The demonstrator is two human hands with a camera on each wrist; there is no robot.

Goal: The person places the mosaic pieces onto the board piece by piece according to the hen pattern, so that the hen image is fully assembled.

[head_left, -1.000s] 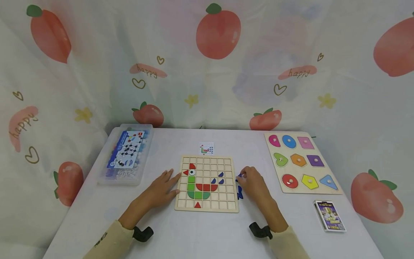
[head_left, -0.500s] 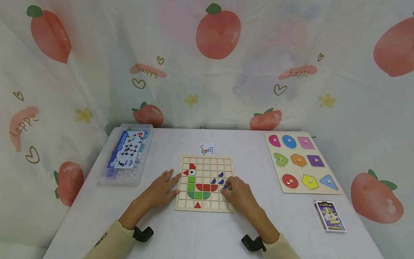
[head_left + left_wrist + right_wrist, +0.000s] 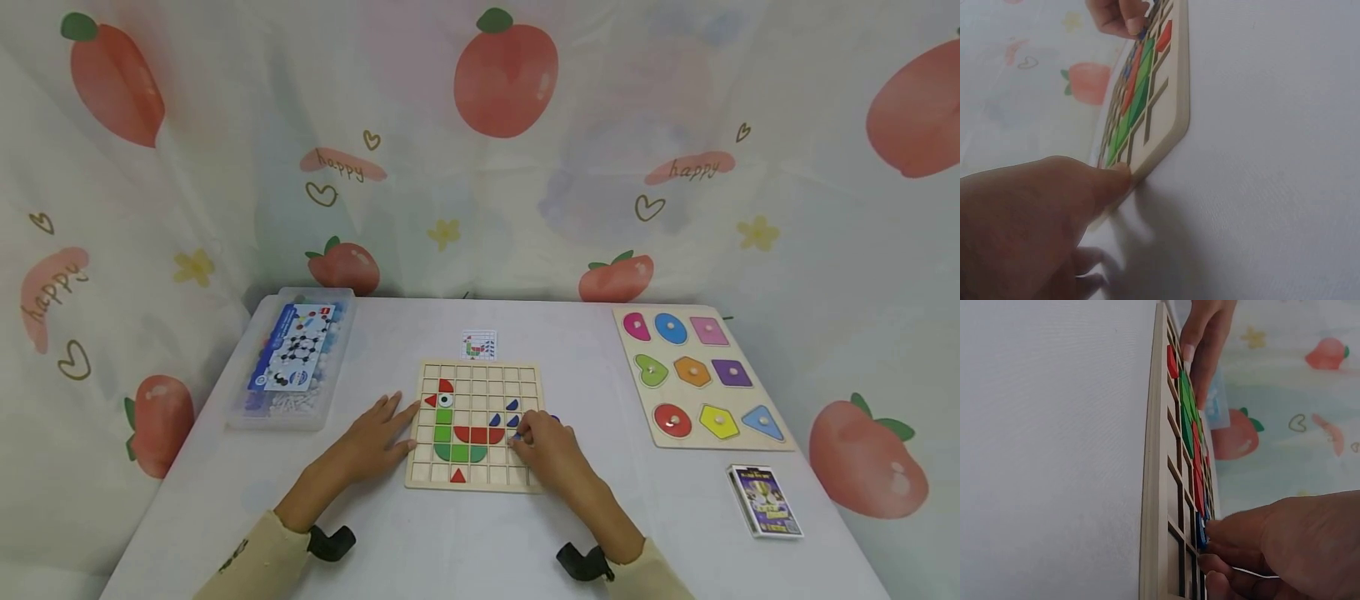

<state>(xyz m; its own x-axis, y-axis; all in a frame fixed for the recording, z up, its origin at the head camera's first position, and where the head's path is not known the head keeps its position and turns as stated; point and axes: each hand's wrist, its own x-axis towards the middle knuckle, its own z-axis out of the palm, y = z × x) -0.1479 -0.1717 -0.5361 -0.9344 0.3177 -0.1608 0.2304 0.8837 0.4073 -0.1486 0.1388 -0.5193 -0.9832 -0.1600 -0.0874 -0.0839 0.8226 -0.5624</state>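
Observation:
A wooden grid board [image 3: 480,479] lies mid-table, carrying a bird-like pattern of red, green and blue pieces. My right hand [image 3: 553,450] pinches a small blue piece [image 3: 1202,531] between thumb and fingers over the board's right side, below several blue quarter-round pieces [image 3: 513,420]. At the board's left edge rests my left hand [image 3: 372,439], fingers extended, thumb touching the rim in the left wrist view. More blue [image 3: 555,418] peeks out beside the right hand, mostly hidden. A small pattern card [image 3: 478,344] lies just behind the board.
On the left stands a clear plastic case [image 3: 292,358] with a blue-and-white label. A shape-knob puzzle board [image 3: 663,392] lies at the right, with a deck of cards [image 3: 765,501] in front of it. Behind the table hangs a peach-print cloth [image 3: 510,208].
My right hand has moved left from the blue pieces beside the board to its right-hand squares, bringing a blue piece along, and has barely shifted since. The left hand stays put.

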